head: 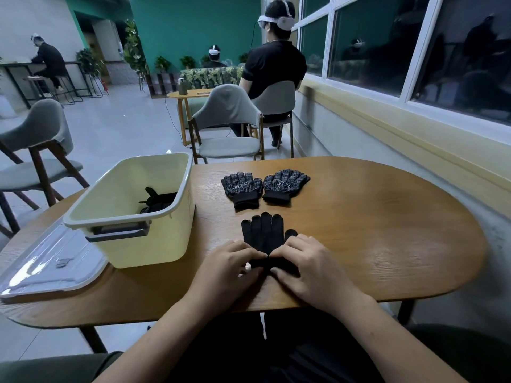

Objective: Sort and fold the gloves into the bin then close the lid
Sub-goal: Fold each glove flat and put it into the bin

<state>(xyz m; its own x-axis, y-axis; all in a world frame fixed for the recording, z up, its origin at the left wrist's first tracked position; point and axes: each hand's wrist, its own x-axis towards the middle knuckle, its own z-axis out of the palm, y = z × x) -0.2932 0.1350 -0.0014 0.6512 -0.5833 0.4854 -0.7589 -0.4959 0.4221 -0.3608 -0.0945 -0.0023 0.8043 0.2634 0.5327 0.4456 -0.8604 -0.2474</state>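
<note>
On the rounded wooden table, the left hand and right hand both pinch the cuff of a plain black knit glove, its fingers pointing away. Beyond that glove lie two black dotted-grip gloves side by side. Left of it stands the open pale yellow plastic bin, holding what seems another dark glove; the clear lid lies flat further left.

Desk: we see rounded wood.
Chairs: grey, beyond it.
Seated person: back to us, wearing headset.
Windows: dark, at right.
</note>
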